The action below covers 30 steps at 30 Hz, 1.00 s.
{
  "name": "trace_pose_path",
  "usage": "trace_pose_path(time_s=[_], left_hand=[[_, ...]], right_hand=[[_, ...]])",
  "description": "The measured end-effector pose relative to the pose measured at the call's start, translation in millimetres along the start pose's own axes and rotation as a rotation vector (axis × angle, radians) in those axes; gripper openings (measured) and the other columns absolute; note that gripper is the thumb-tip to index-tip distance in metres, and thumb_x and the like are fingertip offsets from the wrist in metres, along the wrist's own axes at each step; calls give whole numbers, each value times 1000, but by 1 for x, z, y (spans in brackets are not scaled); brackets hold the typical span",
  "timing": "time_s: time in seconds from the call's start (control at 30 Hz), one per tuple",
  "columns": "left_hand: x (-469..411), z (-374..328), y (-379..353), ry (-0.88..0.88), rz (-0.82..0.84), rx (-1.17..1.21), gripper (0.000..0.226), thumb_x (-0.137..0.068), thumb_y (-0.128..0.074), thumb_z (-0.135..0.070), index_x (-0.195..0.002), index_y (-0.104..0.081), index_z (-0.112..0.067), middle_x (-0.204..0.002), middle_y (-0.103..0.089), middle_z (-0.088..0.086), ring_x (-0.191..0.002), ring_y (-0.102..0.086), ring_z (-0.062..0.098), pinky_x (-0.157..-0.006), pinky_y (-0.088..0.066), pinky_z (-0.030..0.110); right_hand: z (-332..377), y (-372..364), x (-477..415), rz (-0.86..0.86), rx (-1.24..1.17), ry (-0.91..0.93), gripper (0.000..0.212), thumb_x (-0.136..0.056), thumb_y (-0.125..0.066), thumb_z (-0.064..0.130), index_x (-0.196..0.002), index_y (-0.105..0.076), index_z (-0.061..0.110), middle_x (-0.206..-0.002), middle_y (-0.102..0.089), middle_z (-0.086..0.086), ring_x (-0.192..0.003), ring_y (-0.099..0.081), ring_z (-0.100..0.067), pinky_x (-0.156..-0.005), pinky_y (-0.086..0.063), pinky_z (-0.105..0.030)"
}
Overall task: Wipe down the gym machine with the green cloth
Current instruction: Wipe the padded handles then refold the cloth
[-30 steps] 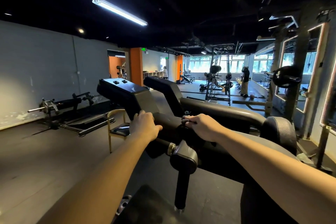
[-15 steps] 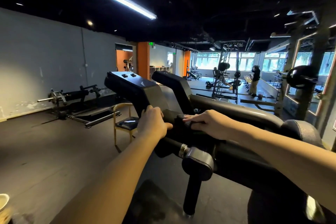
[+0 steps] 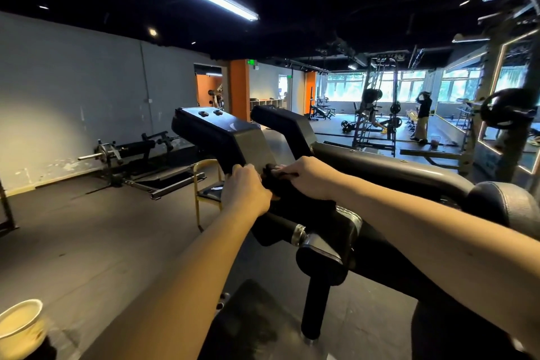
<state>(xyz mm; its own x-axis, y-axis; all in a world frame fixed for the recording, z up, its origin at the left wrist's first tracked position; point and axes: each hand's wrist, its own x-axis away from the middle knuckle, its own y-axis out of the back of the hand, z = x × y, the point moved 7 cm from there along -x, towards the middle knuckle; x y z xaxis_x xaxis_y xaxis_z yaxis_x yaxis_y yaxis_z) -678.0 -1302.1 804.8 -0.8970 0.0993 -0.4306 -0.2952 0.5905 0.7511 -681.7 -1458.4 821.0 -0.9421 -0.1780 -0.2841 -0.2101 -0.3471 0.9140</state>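
Note:
The black gym machine [image 3: 388, 172] fills the middle, with two angled pads [image 3: 216, 128] rising ahead of me. My left hand [image 3: 245, 191] grips the machine's frame just below the left pad, fingers curled over it. My right hand [image 3: 311, 180] sits right beside it on the same part, fingers curled down on a dark crumpled cloth [image 3: 273, 177] that shows between the two hands. The cloth's colour is hard to read in this dim light, and most of it is hidden under my right hand.
A yellow-framed chair [image 3: 201, 184] stands just behind the machine on the left. A paper cup [image 3: 20, 323] sits at the bottom left corner. A plate-loaded machine [image 3: 128, 155] lies along the grey wall. A round pad [image 3: 508, 204] is at right; a person [image 3: 423, 118] stands far back.
My hands have drawn closer together on the frame, the right one sliding the cloth toward the left hand. The view has shifted, bringing the paper cup into sight.

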Motion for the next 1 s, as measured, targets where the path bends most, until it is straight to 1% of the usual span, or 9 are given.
trace_pose_path(time_s=[0.1,0.23,0.4,0.53,0.63,0.7,0.77,0.9,1.0], left_hand=[[-9,9,2,41,-2,135,36,-88,-79,-26,-115,-58,-16,-109,-60,3,-100,-60,22,-82,-51,36],[-23,31,17,129,-106,248,25,-95,-72,-25,-113,-59,-14,-97,-56,-1,-94,-57,20,-77,-42,33],[-24,38,12,148,-122,318,18,-96,-69,-21,-109,-58,-14,-105,-57,4,-91,-51,16,-74,-38,31],[-23,40,15,165,-124,350,17,-95,-71,-21,-104,-58,-15,-107,-59,6,-88,-53,17,-69,-36,28],[-24,40,14,158,-117,375,17,-95,-72,-21,-103,-58,-14,-104,-59,5,-89,-55,19,-68,-37,28],[-24,40,14,143,-118,375,17,-96,-70,-21,-104,-57,-14,-100,-56,2,-87,-52,17,-59,-32,24],[-24,40,14,124,-135,371,17,-97,-70,-21,-105,-57,-15,-94,-52,-3,-84,-49,14,-57,-30,21],[-22,40,13,110,-161,375,16,-97,-69,-22,-105,-56,-16,-83,-44,-11,-78,-47,10,-58,-33,22],[-20,43,13,113,-164,387,16,-97,-69,-23,-105,-58,-16,-83,-43,-13,-82,-51,13,-65,-38,26]], right_hand=[[-19,1,25,33,-22,41,30,-97,-58,41,-125,-68,42,-123,-72,9,-111,-68,-10,-99,-55,-40],[-8,-4,12,10,33,21,33,-101,-60,34,-133,-66,33,-138,-65,7,-129,-58,-15,-110,-47,-41],[15,-6,-27,-60,14,-227,23,-102,-51,21,-115,-69,12,-102,-62,-4,-95,-60,-22,-83,-51,-35],[23,-7,-32,-89,56,-283,10,-97,-50,13,-99,-60,14,-96,-56,-5,-90,-56,-26,-77,-47,-33],[24,-17,-15,-47,125,-113,29,-101,-52,23,-124,-68,17,-119,-67,-3,-117,-62,-26,-91,-50,-35],[21,-21,0,-18,152,41,39,-101,-56,27,-140,-62,25,-149,-56,1,-140,-48,-18,-114,-42,-38],[9,-20,3,5,72,62,40,-101,-59,29,-142,-60,27,-152,-52,4,-143,-43,-13,-119,-37,-38],[-6,-5,-11,-64,-5,-143,28,-104,-54,34,-122,-74,23,-105,-71,0,-94,-64,-17,-76,-50,-29],[-9,-3,-17,-112,-42,-288,29,-104,-53,29,-116,-76,16,-102,-71,-7,-91,-63,-24,-73,-44,-28]])
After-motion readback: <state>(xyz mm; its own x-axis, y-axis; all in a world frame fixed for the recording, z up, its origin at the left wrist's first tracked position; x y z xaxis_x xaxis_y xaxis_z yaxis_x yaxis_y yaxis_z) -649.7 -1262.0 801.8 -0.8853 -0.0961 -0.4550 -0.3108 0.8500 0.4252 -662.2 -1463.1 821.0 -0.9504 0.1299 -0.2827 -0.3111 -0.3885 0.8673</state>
